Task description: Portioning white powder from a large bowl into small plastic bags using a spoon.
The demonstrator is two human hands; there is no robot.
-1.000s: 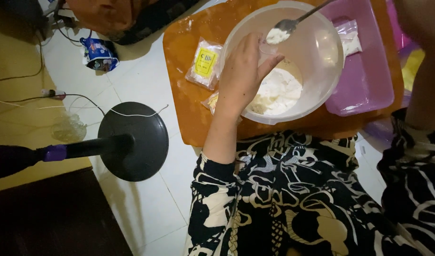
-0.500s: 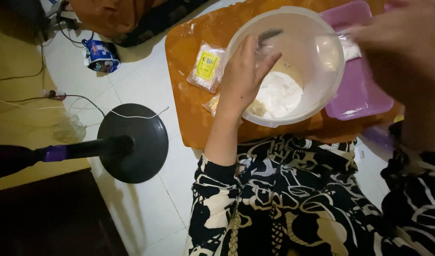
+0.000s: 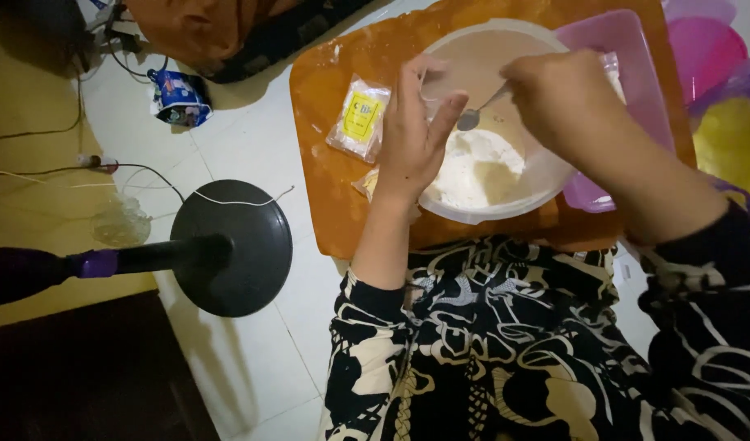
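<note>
Since 0.5 s ago: right hand (image 3: pixel 567 102) lowered over bowl (image 3: pixel 440 208), now closed on spoon (image 3: pixel 479 113).
Spoon's long axis points to 8 o'clock, toward flour (image 3: pixel 481 167); left hand (image 3: pixel 412 135) clasps the rim at 9 o'clock.

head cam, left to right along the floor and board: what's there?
Black round stand base → small yellow-labelled packet → left hand on the bowl rim → spoon → right hand → pink tray.
</note>
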